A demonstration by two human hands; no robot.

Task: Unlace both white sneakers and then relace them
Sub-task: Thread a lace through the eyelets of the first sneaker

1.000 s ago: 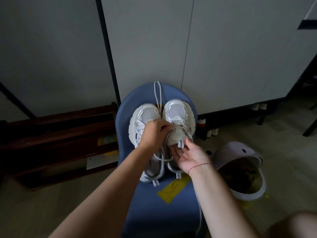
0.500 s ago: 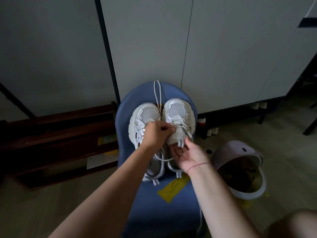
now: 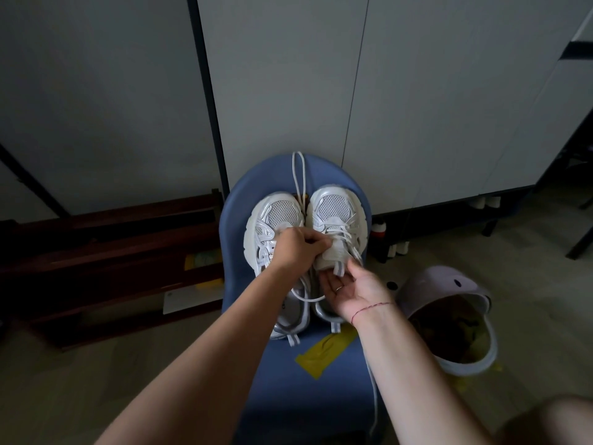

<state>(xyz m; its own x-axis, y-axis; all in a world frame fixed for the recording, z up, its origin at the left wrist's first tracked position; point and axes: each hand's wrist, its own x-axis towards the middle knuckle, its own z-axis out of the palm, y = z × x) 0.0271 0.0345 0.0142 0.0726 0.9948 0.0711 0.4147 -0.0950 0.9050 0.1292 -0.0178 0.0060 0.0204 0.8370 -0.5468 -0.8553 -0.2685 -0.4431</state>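
- Head view: two white sneakers sit side by side on a blue chair (image 3: 282,374), toes toward the wall; the left shoe (image 3: 272,226) lies partly under the person's left forearm, the right shoe (image 3: 333,216) is just beside it.
- The left hand (image 3: 295,248) reaches across to the right shoe; its fingers (image 3: 316,244) are curled shut at the tongue (image 3: 330,255), on the tongue itself or on a lace there, I cannot tell which.
- The right hand (image 3: 349,287) lies palm up under the tongue's near edge, fingers loosely spread, gripping nothing that I can see.
- Against the pictures from a second ago, little changes: the left fist has crept slightly toward the tongue and closed tighter, while the right hand stays put, cupped below.
- A free lace loop (image 3: 298,175) lies over the chair back between the toes, and another strand (image 3: 308,297) runs under the left wrist near the heels.
- Judgement: work is on the right shoe's upper eyelets, whose lace crossings still show; whether this is unlacing or relacing is not clear.
- A tipped pale bucket (image 3: 449,316) rests on the floor to the right, well apart.
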